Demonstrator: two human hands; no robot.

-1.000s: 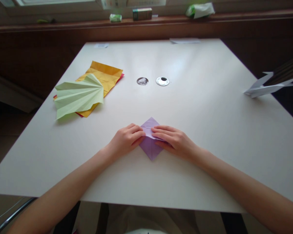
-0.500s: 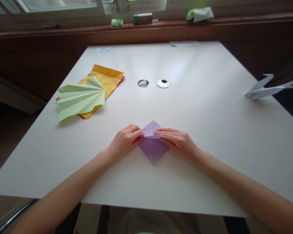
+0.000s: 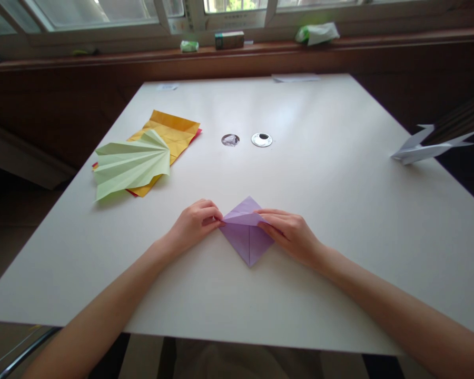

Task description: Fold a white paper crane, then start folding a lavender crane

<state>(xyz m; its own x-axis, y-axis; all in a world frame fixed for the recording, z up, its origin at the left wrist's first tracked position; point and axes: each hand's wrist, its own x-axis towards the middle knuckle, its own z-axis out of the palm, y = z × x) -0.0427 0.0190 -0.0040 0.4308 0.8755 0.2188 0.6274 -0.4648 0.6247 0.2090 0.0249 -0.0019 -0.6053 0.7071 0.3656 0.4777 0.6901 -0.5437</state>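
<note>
The white tabletop (image 3: 324, 221) fills most of my view, and everything lies flat on it. Far to my left a pale green pleated fan (image 3: 131, 164) rests on a stack of yellow sheets (image 3: 173, 131); at the right edge sits a white folded bird (image 3: 426, 150), and two small round silver discs (image 3: 261, 139) lie near the middle. Right in front of me is the purple paper (image 3: 245, 237), folded to a diamond with its near corner pointing at me. My left hand (image 3: 193, 225) pinches its left corner in a narrow grip, and my right hand (image 3: 292, 236) presses fingertips on the right edge, holding the top flap down. I think the risk is the flap slipping: uneven pressure from either hand could skew the crease, and the smooth tabletop would let the whole piece slide.
</note>
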